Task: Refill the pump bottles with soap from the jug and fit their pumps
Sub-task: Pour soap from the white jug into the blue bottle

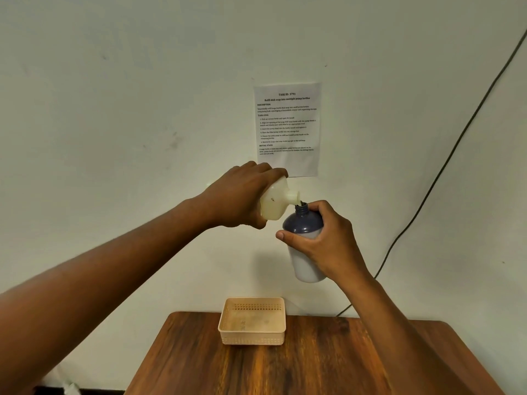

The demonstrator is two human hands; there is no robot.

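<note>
Now left hand (pixel 239 195) grips one tilted jug (pixel 275 199), right hand (pixel 322 240) grips one bottle (pixel 303 252), above one basket (pixel 252 334)

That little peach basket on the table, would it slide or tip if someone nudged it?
The basket looks like thin perforated plastic with nothing in it, so it is probably very light and would slide easily on the smooth wooden table. Being low and wide, it seems unlikely to tip. Its walls may flex a little when squeezed.

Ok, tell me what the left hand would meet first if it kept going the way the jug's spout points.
The left hand tips the jug rightward; its spout already sits at the pump bottle mouth, so it would probably meet the neck, then the right hand.
</note>
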